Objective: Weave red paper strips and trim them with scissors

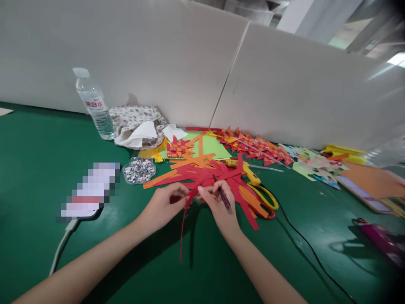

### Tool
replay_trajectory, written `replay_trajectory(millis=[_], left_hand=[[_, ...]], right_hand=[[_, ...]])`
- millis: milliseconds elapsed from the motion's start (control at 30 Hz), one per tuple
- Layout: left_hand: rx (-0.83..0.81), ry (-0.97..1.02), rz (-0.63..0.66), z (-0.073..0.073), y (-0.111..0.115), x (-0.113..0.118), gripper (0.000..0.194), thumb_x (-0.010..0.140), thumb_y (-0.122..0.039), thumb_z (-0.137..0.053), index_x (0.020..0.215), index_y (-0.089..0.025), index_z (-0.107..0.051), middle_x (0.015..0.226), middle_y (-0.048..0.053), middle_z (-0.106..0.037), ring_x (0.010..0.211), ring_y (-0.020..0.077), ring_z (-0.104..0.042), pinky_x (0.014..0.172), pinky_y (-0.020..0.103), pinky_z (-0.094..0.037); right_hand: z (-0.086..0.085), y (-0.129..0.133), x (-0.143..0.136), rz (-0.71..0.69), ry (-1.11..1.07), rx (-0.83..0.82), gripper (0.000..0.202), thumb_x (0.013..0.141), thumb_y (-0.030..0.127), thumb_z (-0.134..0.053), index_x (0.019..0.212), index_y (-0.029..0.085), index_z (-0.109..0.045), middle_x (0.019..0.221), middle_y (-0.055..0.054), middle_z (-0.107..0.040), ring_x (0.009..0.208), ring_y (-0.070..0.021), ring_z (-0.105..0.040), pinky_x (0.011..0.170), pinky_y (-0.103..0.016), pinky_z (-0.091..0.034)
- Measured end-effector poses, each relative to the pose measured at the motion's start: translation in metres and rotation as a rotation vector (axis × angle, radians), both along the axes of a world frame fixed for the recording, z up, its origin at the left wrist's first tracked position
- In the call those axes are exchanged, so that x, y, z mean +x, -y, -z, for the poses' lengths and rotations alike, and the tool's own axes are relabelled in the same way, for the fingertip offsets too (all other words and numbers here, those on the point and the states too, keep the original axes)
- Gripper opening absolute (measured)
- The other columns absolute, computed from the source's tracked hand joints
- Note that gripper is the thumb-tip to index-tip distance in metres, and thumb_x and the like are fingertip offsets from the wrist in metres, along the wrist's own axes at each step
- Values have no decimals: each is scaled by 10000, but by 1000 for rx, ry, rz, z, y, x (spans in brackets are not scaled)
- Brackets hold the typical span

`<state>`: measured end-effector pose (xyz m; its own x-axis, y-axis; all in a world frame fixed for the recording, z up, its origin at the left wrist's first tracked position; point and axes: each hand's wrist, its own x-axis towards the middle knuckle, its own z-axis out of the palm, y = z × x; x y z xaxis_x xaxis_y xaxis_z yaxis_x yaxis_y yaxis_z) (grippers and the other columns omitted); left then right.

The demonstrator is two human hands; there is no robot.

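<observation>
A narrow red paper strip (182, 236) hangs down in front of me, pinched in my left hand (164, 207). My right hand (223, 207) is closed at the strip's upper part, close to the left fingertips. A slim dark pen-like tool (223, 192) also rests in my right hand, slanting across the fingers. Just behind both hands lies a heap of red paper strips (229, 171) mixed with orange strips (196, 160). A yellow glue gun (251, 174) sits to the right of the right hand, partly among the strips.
Woven paper fish (253, 145) line the grey partition. At left are a water bottle (95, 105), tissue pouch (136, 120), box of googly eyes (139, 171) and phone (91, 190). A black cable (303, 238) crosses the green table toward a purple object (379, 240).
</observation>
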<state>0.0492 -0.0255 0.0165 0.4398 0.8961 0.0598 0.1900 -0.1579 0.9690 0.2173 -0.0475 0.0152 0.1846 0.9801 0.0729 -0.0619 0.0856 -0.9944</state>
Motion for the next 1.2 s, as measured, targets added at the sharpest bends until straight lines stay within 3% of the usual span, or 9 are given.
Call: replay_trajectory(millis=[167, 367, 533, 700, 900, 1067, 1200], left_hand=[[120, -119, -53, 2, 1, -1, 67, 800, -238, -561, 847, -198, -586, 776, 20, -702, 690, 159, -660, 622, 271, -520], [62, -55, -96, 0, 0, -1, 57, 811, -249, -537, 810, -198, -562, 747, 16, -697, 705, 163, -680, 621, 267, -524], [-1, -30, -114, 2, -3, 0, 107, 799, -297, -560, 790, -193, -538, 723, 14, -670, 688, 159, -663, 612, 269, -508], [-97, 3, -84, 5, 0, 3, 112, 756, -264, -574, 825, -195, -518, 696, 0, -664, 637, 145, -639, 590, 257, -487], [-131, -30, -28, 7, 3, 6, 147, 763, -284, -583, 860, -190, -524, 678, -9, -649, 610, 130, -585, 575, 235, -443], [-50, -85, 6, 4, 3, 5, 209, 824, -356, -534, 726, -172, -541, 627, -23, -544, 572, 108, -496, 532, 217, -389], [-96, -47, -15, 3, 1, 3, 255, 825, -404, -541, 718, -172, -545, 622, -33, -486, 568, 106, -479, 531, 217, -425]], right_hand=[[0, -4, -4, 6, 95, 13, 432, 678, 340, -769, 738, 259, -349, 577, 74, -542, 527, -137, -596, 498, -250, -498], [8, -3, -1, -87, 7, 9, 363, 687, 272, -763, 845, 248, -438, 893, -29, -710, 845, -207, -694, 758, -347, -559], [7, 2, 1, -117, -16, 17, 429, 681, 259, -768, 998, 259, -478, 990, -47, -689, 903, -225, -682, 761, -350, -563], [5, 3, 1, -81, -26, 24, 335, 709, 253, -723, 926, 257, -468, 855, 1, -621, 792, -177, -652, 690, -289, -531], [10, 1, 3, -17, -26, 45, 309, 698, 196, -689, 784, 236, -395, 680, 78, -430, 567, -75, -469, 545, -195, -405], [10, 7, 1, -131, 110, 11, 293, 732, 209, -675, 803, 234, -391, 646, 91, -404, 522, -66, -422, 508, -187, -359], [9, 6, 1, -116, 65, -4, 329, 726, 245, -709, 792, 235, -387, 724, 65, -516, 582, -78, -500, 550, -202, -404]])
